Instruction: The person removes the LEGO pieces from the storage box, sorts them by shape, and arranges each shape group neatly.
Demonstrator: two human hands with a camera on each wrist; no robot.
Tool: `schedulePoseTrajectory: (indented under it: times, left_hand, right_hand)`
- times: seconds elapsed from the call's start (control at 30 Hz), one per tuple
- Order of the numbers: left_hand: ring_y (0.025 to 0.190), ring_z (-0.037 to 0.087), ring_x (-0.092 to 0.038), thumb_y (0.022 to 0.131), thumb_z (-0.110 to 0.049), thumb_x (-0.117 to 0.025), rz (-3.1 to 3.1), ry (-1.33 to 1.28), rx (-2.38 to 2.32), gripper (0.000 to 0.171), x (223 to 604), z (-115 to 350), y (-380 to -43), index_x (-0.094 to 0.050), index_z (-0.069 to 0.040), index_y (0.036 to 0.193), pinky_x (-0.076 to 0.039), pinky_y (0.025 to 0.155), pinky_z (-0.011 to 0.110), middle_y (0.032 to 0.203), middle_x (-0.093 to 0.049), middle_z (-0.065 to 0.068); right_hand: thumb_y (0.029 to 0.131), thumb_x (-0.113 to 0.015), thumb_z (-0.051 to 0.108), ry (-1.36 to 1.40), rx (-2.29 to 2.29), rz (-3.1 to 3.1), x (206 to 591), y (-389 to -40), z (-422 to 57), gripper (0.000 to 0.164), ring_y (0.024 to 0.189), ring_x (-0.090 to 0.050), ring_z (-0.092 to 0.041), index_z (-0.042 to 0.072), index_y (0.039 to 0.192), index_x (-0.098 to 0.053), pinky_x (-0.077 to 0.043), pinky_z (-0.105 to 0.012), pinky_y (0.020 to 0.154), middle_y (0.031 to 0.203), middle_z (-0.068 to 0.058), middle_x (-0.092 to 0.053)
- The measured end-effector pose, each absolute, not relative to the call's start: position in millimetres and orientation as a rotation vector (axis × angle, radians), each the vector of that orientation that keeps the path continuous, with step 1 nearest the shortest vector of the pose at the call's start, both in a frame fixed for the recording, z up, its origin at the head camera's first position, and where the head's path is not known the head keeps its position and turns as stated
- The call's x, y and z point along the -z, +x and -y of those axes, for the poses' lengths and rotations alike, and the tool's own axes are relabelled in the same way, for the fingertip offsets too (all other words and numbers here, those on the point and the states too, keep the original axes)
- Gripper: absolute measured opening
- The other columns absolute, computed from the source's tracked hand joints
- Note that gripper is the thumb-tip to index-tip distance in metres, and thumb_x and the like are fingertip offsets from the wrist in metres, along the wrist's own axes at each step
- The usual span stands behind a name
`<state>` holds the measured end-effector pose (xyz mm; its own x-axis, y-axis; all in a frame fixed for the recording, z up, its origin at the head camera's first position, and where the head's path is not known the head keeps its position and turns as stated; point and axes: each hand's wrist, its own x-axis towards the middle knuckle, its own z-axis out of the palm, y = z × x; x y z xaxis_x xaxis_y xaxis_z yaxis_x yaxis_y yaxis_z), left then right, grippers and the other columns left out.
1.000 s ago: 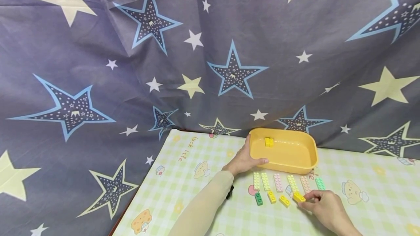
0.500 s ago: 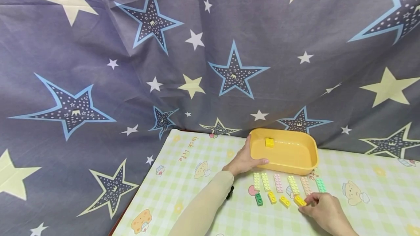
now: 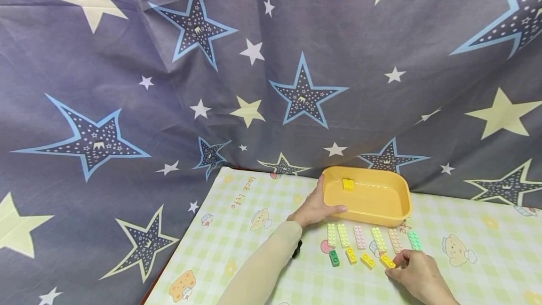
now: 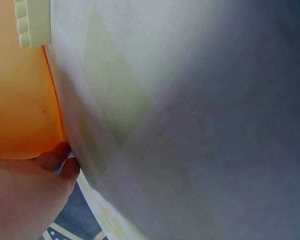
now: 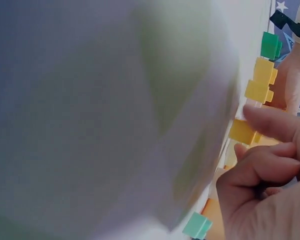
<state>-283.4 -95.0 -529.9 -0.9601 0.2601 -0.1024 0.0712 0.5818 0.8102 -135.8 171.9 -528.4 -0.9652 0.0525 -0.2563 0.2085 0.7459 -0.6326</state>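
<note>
In the head view my right hand (image 3: 418, 274) pinches a small yellow two-stud brick (image 3: 387, 261) between thumb and forefinger, low at the table. The right wrist view shows the same yellow brick (image 5: 242, 132) between the thumb and the fingers. To its left, two more small yellow bricks (image 3: 367, 261) and a dark green one (image 3: 334, 258) continue the front row. My left hand (image 3: 315, 208) holds the left end of the yellow tray (image 3: 372, 221), its thumb over the front rim. The left wrist view has fingertips (image 4: 62, 150) against the orange-looking tray wall.
Behind the small bricks stands a row of longer studded bricks, from pale yellow (image 3: 331, 235) through pink (image 3: 359, 237) to mint green (image 3: 414, 240). Yellow block pieces (image 3: 348, 184) lie inside the tray. A checked cloth (image 3: 254, 267) covers the table, and a starred curtain (image 3: 237, 149) hangs behind.
The right hand has drawn the small yellow brick slightly toward the front of the table, into line with the other small bricks. The left hand keeps its hold on the tray.
</note>
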Motion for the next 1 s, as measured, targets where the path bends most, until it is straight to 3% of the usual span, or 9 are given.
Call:
schedulePoseTrajectory:
  times: [0.13, 0.27, 0.7, 1.0]
  left_hand:
    - [0.167, 0.033, -0.033, 0.088, -0.056, -0.088, -2.609, 0.277, -1.316, 0.132, 530.7, 96.7, -283.0, 0.003, -0.022, 0.178, -0.032, 0.136, 0.053, 0.184, -0.022, 0.011]
    - [0.168, 0.033, -0.032, 0.088, -0.055, -0.089, -2.605, 0.297, -1.328, 0.132, 530.2, 96.6, -284.1, 0.003, -0.021, 0.178, -0.031, 0.137, 0.052, 0.185, -0.020, 0.010]
    - [0.167, 0.033, -0.034, 0.088, -0.055, -0.089, -2.589, 0.278, -1.340, 0.132, 530.5, 95.0, -285.2, 0.003, -0.025, 0.178, -0.032, 0.137, 0.053, 0.184, -0.024, 0.011]
    - [0.166, 0.033, -0.036, 0.089, -0.056, -0.088, -2.588, 0.272, -1.333, 0.130, 529.3, 94.6, -284.6, 0.002, -0.025, 0.178, -0.034, 0.136, 0.053, 0.183, -0.026, 0.010]
  right_hand:
    - [0.080, -0.096, 0.032, 0.214, 0.996, -2.723, 522.7, -136.4, -174.0, 0.041, 0.073, -0.053, -0.019, 0.004, 0.094, -0.070, -0.041, -0.030, 0.064, 0.079, -0.004, -0.061]
    - [0.085, -0.092, 0.036, 0.156, 1.022, -2.779, 507.5, -140.4, -180.5, 0.043, 0.069, -0.052, -0.018, 0.002, 0.103, -0.074, -0.039, -0.029, 0.060, 0.076, -0.003, -0.061]
    - [0.092, -0.087, 0.030, -0.070, 1.140, -2.951, 457.6, -183.7, -176.1, 0.046, 0.058, -0.048, -0.015, -0.005, 0.121, -0.078, -0.037, -0.029, 0.053, 0.064, 0.001, -0.056]
    - [0.093, -0.086, 0.025, -0.192, 1.196, -2.906, 450.6, -232.2, -160.0, 0.040, 0.056, -0.047, -0.014, -0.005, 0.119, -0.080, -0.038, -0.027, 0.050, 0.063, 0.002, -0.059]
